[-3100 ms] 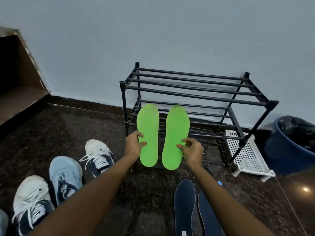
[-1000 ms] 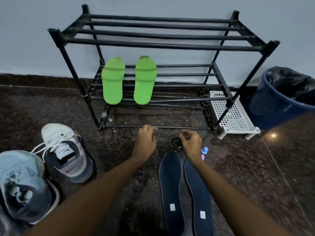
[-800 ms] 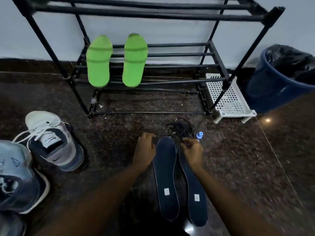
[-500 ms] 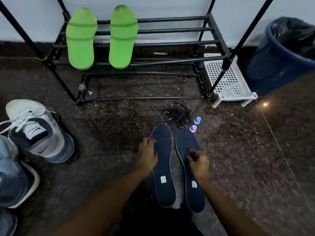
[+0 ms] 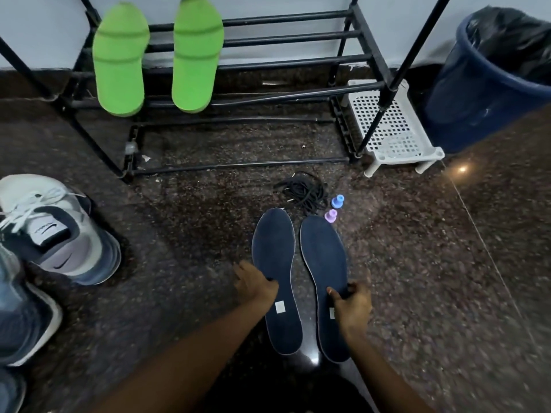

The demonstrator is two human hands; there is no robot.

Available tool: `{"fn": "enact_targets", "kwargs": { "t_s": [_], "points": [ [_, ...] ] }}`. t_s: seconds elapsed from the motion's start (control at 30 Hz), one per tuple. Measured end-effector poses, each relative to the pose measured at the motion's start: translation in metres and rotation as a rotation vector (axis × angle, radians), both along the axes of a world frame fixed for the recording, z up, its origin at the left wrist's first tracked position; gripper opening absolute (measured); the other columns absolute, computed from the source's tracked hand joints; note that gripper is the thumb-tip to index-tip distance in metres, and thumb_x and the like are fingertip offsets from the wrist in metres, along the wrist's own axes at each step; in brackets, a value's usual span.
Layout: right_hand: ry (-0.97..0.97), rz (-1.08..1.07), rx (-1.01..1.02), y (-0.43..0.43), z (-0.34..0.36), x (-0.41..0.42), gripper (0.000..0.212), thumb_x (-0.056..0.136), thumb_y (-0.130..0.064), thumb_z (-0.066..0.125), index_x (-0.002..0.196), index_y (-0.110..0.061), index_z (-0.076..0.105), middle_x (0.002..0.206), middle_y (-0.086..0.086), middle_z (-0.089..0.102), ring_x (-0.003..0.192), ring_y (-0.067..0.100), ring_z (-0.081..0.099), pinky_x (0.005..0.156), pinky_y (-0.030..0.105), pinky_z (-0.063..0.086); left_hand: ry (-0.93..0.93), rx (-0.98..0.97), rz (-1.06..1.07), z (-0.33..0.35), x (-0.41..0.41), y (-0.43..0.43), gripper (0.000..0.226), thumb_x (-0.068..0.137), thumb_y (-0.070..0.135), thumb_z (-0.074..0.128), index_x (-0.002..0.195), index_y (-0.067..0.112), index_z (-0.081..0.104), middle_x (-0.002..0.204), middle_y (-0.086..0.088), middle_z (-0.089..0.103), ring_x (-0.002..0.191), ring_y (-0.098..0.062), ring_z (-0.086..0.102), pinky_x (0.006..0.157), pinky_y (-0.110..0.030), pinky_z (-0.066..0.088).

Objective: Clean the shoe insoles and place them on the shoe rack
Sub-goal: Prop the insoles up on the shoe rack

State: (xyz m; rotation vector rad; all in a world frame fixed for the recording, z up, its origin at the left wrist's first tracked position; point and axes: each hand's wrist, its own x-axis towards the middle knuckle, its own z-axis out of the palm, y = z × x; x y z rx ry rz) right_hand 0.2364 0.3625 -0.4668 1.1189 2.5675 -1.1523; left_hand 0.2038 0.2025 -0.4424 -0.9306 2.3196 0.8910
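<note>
**Now for the navy pair**

Now both hands work at once. The left hand [image 5: 256, 286] curls its fingers over the outer edge of the left navy insole [image 5: 275, 251]. The right hand [image 5: 353, 305] pinches the outer edge of the right navy insole [image 5: 323, 251], thumb on top. Both insoles lie flat on the floor [image 5: 179, 234], side by side, toes toward the rack [image 5: 298, 61]. Gripping at the narrow waist likely makes thin, floppy foam easier to peel up and balance. The green insoles [image 5: 120, 61] lie across the rack's lower bars, overhanging the front, probably to air. The bars to their right look the natural spot for the navy pair. Whether these are clean I cannot tell.
</note>
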Motion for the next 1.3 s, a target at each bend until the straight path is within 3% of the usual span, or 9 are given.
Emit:
{"fn": "enact_targets", "kwargs": {
  "t_s": [0.17,0.27,0.37,0.5,0.63,0.77,1.03,1.17,1.3],
  "points": [
    [-0.035,-0.054,-0.088,0.002,0.007,-0.005,0.027,0.075,-0.013,0.075,0.089,0.002,0.058,0.086,0.017,0.063,0.078,0.031,0.06,0.063,0.031,0.04,0.045,0.076,0.006,-0.006,-0.003,-0.003,0.051,0.079,0.014,0.072,0.118,0.001,0.042,0.121,-0.019,0.053,0.112,-0.034,0.055,0.094,-0.045,0.047],
    [-0.023,-0.041,-0.1,0.005,0.015,-0.006,0.02,0.076,-0.01,0.074,0.085,0.003,0.062,0.078,0.011,0.062,0.07,0.024,0.055,0.063,0.029,0.038,0.054,0.183,0.045,-0.003,-0.005,-0.007,0.039,0.085,0.005,0.065,0.117,-0.002,0.044,0.117,-0.022,0.056,0.109,-0.035,0.056,0.089,-0.04,0.048],
    [0.002,-0.021,-0.111,0.004,0.022,-0.005,0.017,0.078,-0.009,0.072,0.09,0.003,0.066,0.083,0.015,0.067,0.077,0.027,0.061,0.07,0.03,0.045,0.09,0.25,0.038,0.003,-0.005,-0.01,0.023,0.086,-0.001,0.061,0.101,0.005,0.044,0.108,-0.022,0.057,0.101,-0.034,0.059,0.081,-0.042,0.053],
    [0.087,-0.07,-0.201,0.0,0.038,-0.006,0.015,0.077,-0.005,0.072,0.09,-0.001,0.069,0.074,0.01,0.067,0.076,0.028,0.065,0.076,0.036,0.051,0.17,0.284,-0.004,0.023,-0.012,-0.014,0.026,0.085,-0.005,0.062,0.092,0.008,0.041,0.092,-0.015,0.054,0.083,-0.025,0.056,0.074,-0.041,0.053],
    [0.167,-0.102,-0.312,-0.004,0.06,-0.017,0.01,0.076,-0.005,0.072,0.084,-0.01,0.068,0.07,0.002,0.068,0.069,0.021,0.066,0.076,0.042,0.054,0.25,0.305,0.002,0.053,-0.028,-0.018,0.026,0.085,-0.005,0.063,0.088,0.011,0.042,0.083,-0.009,0.053,0.082,-0.026,0.056,0.074,-0.044,0.054],
    [0.278,-0.108,-0.405,-0.007,0.096,-0.032,0.009,0.078,-0.001,0.069,0.08,-0.009,0.065,0.073,0.006,0.069,0.062,0.012,0.065,0.069,0.034,0.055,0.346,0.353,0.007,0.091,-0.042,-0.024,0.037,0.085,-0.006,0.063,0.074,0.021,0.039,0.075,-0.005,0.053,0.08,-0.026,0.057,0.074,-0.047,0.055],
    [0.495,-0.102,-0.508,-0.012,0.161,-0.085,0.011,0.078,0.005,0.066,0.088,0.0,0.064,0.085,0.012,0.067,0.051,-0.003,0.06,0.056,0.013,0.052,0.543,0.37,-0.007,0.167,-0.085,-0.042,0.03,0.085,-0.006,0.063,0.083,0.017,0.044,0.071,-0.004,0.054,0.07,-0.019,0.057,0.06,-0.032,0.049],
    [0.582,-0.067,-0.492,-0.015,0.197,-0.132,0.017,0.079,0.004,0.066,0.096,0.002,0.064,0.091,0.01,0.066,0.062,0.007,0.059,0.057,0.007,0.048,0.637,0.401,0.051,0.197,-0.126,-0.053,0.029,0.085,-0.007,0.063,0.088,0.015,0.044,0.074,-0.004,0.055,0.078,-0.026,0.059,0.075,-0.045,0.055],
    [0.613,-0.008,-0.384,-0.017,0.219,-0.192,0.026,0.083,-0.002,0.064,0.107,0.004,0.062,0.098,0.014,0.067,0.076,0.015,0.059,0.052,0.003,0.042,0.717,0.396,0.113,0.21,-0.171,-0.06,0.027,0.085,-0.006,0.064,0.096,0.01,0.045,0.073,-0.004,0.051,0.079,-0.027,0.056,0.069,-0.042,0.052]
  ]
}}
